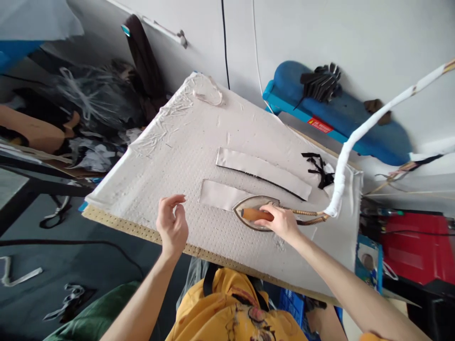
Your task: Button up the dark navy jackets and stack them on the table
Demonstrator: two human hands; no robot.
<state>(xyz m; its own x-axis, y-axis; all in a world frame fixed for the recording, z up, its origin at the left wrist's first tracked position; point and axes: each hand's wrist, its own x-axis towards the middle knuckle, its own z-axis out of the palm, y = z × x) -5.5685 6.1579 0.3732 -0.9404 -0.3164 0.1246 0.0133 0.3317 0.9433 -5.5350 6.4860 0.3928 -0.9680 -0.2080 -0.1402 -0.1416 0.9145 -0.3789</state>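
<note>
While right arm is reaching across padded ironing board (227,142) on pegboard base (142,232), two pale fabric strips (261,173) are lying flat on cloth cover. Electric iron (254,202) is resting on lower strip's end, soleplate down. Right hand (280,222) is wrapping wooden handle (254,214), grip closed on it. Left hand (172,227) is hovering near iron, fingers (177,201) loosely curling, grip empty and partly open.

Seen on blue padded bench (337,118): red label (320,124), white characters, too small to be read; no other lettering made out.
</note>
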